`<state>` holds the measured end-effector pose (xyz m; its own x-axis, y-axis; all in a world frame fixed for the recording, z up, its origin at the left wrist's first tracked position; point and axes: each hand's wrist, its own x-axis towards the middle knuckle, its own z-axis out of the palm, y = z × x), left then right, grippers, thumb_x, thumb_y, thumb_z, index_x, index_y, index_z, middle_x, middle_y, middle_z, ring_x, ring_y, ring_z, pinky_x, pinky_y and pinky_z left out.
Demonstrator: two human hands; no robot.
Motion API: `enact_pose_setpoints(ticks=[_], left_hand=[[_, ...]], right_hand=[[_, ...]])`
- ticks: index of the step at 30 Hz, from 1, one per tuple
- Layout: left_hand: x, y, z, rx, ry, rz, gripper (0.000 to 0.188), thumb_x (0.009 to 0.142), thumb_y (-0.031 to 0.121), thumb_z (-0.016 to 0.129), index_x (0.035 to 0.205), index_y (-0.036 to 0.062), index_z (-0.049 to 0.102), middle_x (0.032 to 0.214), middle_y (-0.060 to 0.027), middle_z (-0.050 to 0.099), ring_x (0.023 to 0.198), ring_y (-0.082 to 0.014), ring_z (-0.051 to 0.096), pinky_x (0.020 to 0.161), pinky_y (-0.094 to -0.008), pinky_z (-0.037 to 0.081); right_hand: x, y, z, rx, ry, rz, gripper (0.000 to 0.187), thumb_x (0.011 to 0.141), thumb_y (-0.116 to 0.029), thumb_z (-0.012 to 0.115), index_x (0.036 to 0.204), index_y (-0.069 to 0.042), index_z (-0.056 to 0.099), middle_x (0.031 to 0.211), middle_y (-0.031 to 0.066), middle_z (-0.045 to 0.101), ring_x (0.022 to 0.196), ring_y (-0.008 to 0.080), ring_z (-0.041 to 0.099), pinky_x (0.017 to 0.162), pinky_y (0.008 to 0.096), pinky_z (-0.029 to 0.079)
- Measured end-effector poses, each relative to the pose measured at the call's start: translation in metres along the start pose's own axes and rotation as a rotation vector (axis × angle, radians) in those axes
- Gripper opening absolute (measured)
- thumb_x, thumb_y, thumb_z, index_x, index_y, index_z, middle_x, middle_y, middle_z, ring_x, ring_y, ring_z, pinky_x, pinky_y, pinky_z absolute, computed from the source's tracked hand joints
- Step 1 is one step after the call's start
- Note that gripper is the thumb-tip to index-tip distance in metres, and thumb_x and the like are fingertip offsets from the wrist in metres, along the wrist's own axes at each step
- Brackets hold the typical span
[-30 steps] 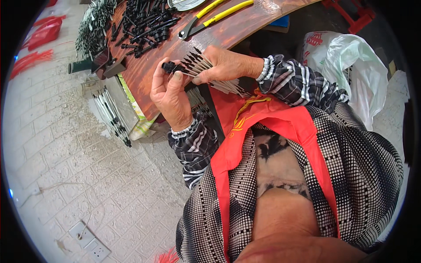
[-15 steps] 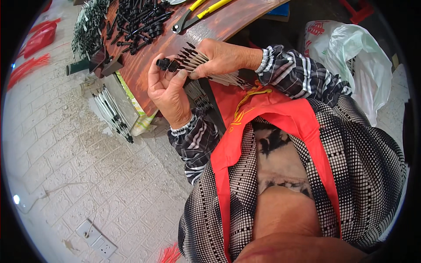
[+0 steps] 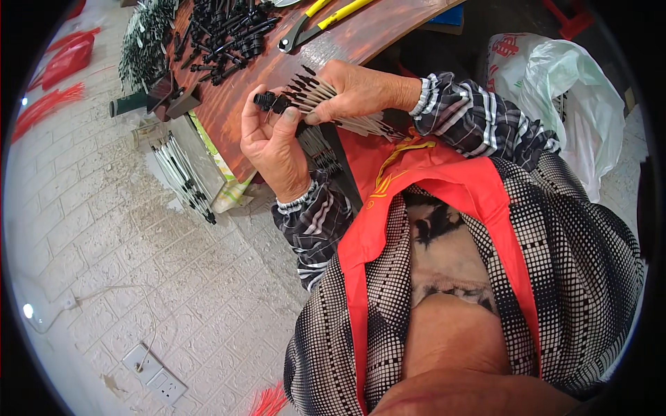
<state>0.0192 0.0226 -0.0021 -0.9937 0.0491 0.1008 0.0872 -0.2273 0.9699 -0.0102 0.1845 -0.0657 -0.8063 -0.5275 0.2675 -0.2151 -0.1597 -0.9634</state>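
Left hand (image 3: 277,149): thumb and fingers pinch a black ribbed fitting (image 3: 272,102), its wider end turned toward the picture's left. Thumb lies along the near side; the curled fingers are partly hidden behind the part. Right hand (image 3: 361,93): closed around a bundle of pale rods (image 3: 316,97), thumb across the near side, fingers wrapped over the far side. The rods' dark pointed tips fan out past the grip toward the left hand; the pale lengths run on beneath the palm toward the red apron (image 3: 354,263).

Position: fitting sits just beside the rod tips, both held up near the front edge of the brown bench (image 3: 319,54). Whether a rod is seated in the fitting: cannot tell, the fingers cover that spot.

On the bench: a loose heap of black parts (image 3: 225,41), beyond the left hand; pliers (image 3: 338,16) with yellow handles, right of the heap, head pointing toward it. At the left end of the bench, a dense dark green and white bundle (image 3: 144,48) with a dark green tube (image 3: 130,105) below it.

Surroundings: more white rods with black sections (image 3: 182,179) lie in a batch left of the bench corner. A translucent white plastic bag (image 3: 579,104) stands to the right, near the plaid right sleeve (image 3: 479,118).
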Motion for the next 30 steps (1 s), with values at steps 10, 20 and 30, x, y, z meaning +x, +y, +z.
enact_pose_setpoints(ticks=[10,20,30], left_hand=[[-0.002,-0.003,0.004,0.0,0.03,0.022,0.045,0.079,-0.006,0.07,0.12,-0.0038,0.053,0.105,-0.012,0.064,0.09,-0.0145,0.062,0.081,-0.0255,0.051],[0.0,-0.008,0.006,0.001,0.099,0.051,0.04,0.077,-0.007,0.071,0.113,-0.002,0.055,0.098,-0.0096,0.063,0.086,-0.0147,0.061,0.08,-0.0262,0.051],[-0.001,-0.006,0.014,-0.046,0.134,0.074,0.036,0.076,-0.012,0.067,0.108,-0.0006,0.055,0.095,-0.0096,0.062,0.084,-0.0151,0.06,0.078,-0.0269,0.05]], right_hand=[[-0.003,-0.002,0.003,0.015,0.057,-0.065,0.031,0.086,-0.027,0.069,0.081,0.002,0.061,0.064,0.0026,0.059,0.061,0.0076,0.051,0.056,0.027,0.044],[-0.002,0.002,0.004,-0.021,0.049,-0.059,0.034,0.087,-0.029,0.068,0.079,0.002,0.057,0.061,0.0039,0.055,0.058,0.0087,0.048,0.054,0.0286,0.042],[-0.003,0.003,0.004,0.005,0.033,-0.102,0.033,0.087,-0.028,0.067,0.08,0.002,0.055,0.062,0.0051,0.054,0.059,0.0105,0.048,0.055,0.0305,0.042]])
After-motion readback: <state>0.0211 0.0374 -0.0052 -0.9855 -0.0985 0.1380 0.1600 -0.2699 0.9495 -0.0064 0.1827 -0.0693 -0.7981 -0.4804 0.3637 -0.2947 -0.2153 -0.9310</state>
